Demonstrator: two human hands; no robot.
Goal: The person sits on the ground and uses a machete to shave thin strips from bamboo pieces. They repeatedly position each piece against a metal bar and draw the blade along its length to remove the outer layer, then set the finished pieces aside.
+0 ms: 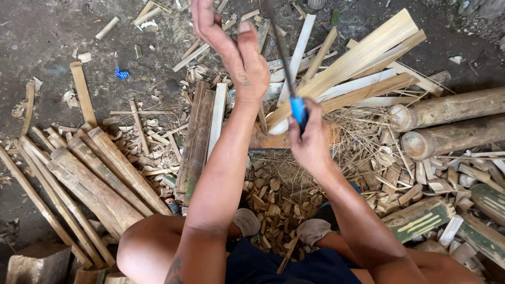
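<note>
My right hand point(310, 139) grips the blue handle point(298, 109) of a long dark blade point(279, 47) that points up and away from me. My left hand point(231, 47) is raised and stretched forward with fingers apart, holding nothing, beside the blade. Just beyond the hands lies a fan of pale split bamboo strips point(357, 68), and an orange-brown wooden block point(268, 141) sits under them between my arms.
Split green-brown bamboo slats point(100, 179) lie at left, round bamboo poles point(452, 108) at right. Chips and shavings point(273, 205) cover the dirt ground between my knees. A stone block point(37, 263) sits at the lower left corner.
</note>
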